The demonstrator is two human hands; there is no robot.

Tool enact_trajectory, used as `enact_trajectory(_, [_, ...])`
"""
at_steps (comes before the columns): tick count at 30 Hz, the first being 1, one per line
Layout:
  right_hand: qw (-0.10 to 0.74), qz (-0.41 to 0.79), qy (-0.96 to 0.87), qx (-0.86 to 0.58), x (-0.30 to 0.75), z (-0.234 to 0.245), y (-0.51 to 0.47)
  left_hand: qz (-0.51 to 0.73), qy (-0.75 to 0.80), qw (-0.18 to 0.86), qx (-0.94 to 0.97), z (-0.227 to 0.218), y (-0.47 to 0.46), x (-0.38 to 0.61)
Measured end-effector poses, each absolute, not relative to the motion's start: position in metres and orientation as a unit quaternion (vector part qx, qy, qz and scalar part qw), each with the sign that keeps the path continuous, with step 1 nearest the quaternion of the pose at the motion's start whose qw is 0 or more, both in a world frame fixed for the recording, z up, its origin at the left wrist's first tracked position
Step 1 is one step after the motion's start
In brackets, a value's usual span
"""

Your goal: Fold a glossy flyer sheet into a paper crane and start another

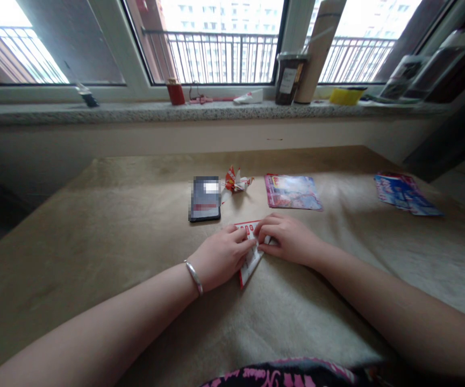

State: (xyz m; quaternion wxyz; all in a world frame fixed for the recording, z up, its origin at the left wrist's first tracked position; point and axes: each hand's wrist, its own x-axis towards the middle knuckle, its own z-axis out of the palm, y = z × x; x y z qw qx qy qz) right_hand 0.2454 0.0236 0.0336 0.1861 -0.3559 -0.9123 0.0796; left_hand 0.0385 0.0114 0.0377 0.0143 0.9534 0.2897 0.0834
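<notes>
Both hands are meeting on the red-and-white paper point(250, 266), which is lying on the counter point(95, 242) just nearer to me than the phone point(205, 199) and slightly to its right. My left hand point(220, 258) and right hand point(286, 239) are pressing it flat, fingers point(243, 243) drawn close together and pinching its far edge. I judge I am partway through folding: the sheet is already creased into a narrow wedge, unlike the folded paper figure point(237, 181) right of the phone, and its long axis is running from the phone toward me, tip pointing at me.
</notes>
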Motion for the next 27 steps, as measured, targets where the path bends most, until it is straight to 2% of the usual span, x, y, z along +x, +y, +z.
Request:
enact_trajectory(7, [0.190,0.079,-0.906,-0.369,0.2448,0.0337,0.0243,0.055,0.262,-0.028,0.963,0.0369,0.0104,0.0398])
enact_trajectory(17, [0.204,0.113,-0.875,-0.424,0.2493,0.0257,0.0287,0.081,0.257,0.042,0.962,0.0356,0.0106,0.0391])
enact_trajectory(27, [0.217,0.141,-0.864,-0.431,0.2522,0.0265,0.0302,0.072,0.254,0.032,0.964,0.0371,0.0094,0.0376])
